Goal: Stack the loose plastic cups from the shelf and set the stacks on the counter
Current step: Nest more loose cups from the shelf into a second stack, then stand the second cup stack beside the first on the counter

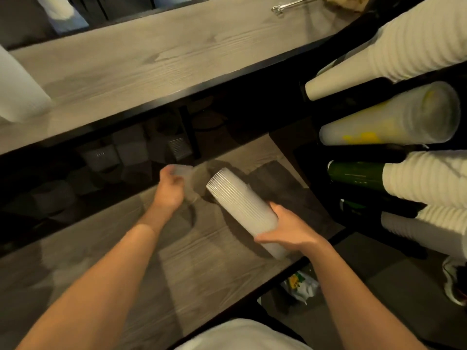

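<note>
The right hand (285,229) wraps the lower part of the stack (242,210), tilting its open mouth up and leftward, seemingly so it can take another cup. The left hand (169,184), left of the stack's mouth, pinches a blurred loose cup (183,171). Both are held above the lower counter (202,261), not yet set down.

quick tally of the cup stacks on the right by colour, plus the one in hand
white ribbed stacks: 3
frosted stack with yellow print: 1
clear stack in the right hand: 1
total: 5
</note>
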`<act>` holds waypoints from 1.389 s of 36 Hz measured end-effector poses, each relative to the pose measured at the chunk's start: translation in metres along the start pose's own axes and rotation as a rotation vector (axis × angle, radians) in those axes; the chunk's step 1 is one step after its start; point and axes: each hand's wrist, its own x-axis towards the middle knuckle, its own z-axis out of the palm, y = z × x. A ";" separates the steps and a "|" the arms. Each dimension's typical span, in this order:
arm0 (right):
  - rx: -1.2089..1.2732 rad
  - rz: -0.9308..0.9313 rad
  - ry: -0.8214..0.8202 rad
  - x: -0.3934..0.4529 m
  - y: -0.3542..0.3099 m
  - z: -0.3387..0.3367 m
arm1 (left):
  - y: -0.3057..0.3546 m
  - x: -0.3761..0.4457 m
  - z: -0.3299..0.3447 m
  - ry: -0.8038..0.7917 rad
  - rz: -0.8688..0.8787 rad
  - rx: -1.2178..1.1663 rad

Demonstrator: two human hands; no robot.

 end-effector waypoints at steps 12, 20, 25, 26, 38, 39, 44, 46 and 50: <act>-0.148 -0.155 -0.149 -0.002 -0.062 0.014 | 0.036 -0.063 -0.097 -0.254 -0.007 -0.261; -0.336 -0.376 -0.289 -0.007 -0.110 0.016 | 0.035 -0.094 -0.158 -0.137 -0.050 0.005; -0.303 -0.455 -0.336 -0.009 -0.131 0.032 | 0.023 -0.106 -0.175 -0.067 -0.019 0.061; -0.309 -0.468 -0.345 -0.009 -0.135 0.036 | 0.021 -0.109 -0.172 -0.059 -0.019 0.052; -0.170 -0.434 -0.319 -0.023 -0.177 0.037 | 0.047 -0.158 -0.194 0.399 0.767 0.556; -0.132 -0.428 -0.316 -0.024 -0.184 0.036 | 0.051 -0.161 -0.195 0.294 0.816 0.753; -0.052 -0.398 -0.399 -0.034 -0.210 0.023 | 0.057 -0.158 -0.188 0.231 0.828 1.106; 0.113 -0.377 -0.447 -0.039 -0.216 0.010 | 0.068 -0.152 -0.189 0.323 0.872 1.038; 0.539 -0.361 -0.581 -0.051 -0.232 -0.025 | 0.095 -0.142 -0.189 0.393 0.896 0.984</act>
